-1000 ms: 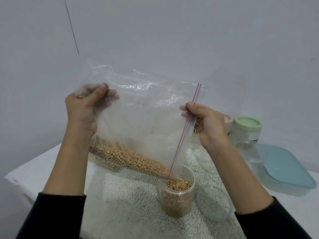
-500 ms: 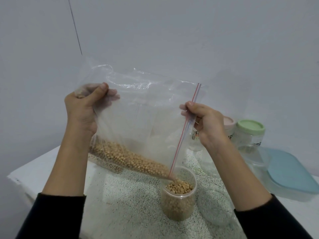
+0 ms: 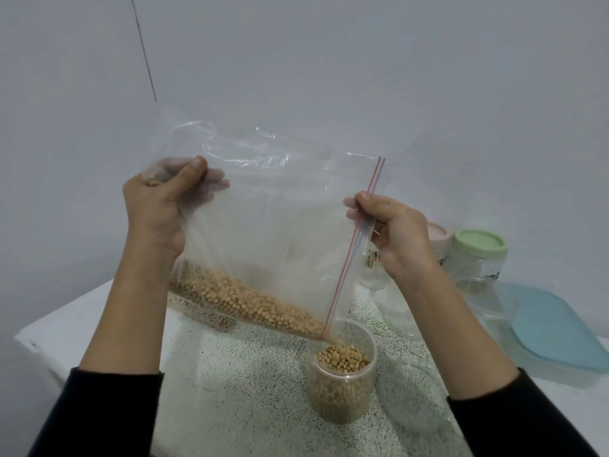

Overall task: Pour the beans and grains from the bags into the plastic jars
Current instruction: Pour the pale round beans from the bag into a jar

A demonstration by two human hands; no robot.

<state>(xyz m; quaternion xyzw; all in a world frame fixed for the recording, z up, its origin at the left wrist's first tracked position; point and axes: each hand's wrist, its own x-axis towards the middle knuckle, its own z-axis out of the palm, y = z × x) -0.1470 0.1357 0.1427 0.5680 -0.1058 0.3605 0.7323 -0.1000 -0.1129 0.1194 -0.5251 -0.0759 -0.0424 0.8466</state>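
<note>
Clear plastic zip bag [image 3: 263, 225] with a red seal strip hangs tilted at centre frame, tan round beans [image 3: 244, 300] sliding toward its lower corner over an open clear plastic jar [image 3: 341, 387] partly filled with beans. Left hand [image 3: 158, 209] grips the bag's upper left corner; right hand [image 3: 392, 235] pinches the seal edge. A green-lidded clear jar [image 3: 479, 255] stands at right.

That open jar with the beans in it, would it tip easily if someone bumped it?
Probably not easily: the open jar stands upright on the table and looks mostly full of beans, so it is likely bottom-heavy. Its clear plastic wall looks thin, so it might slide if pushed.
</note>
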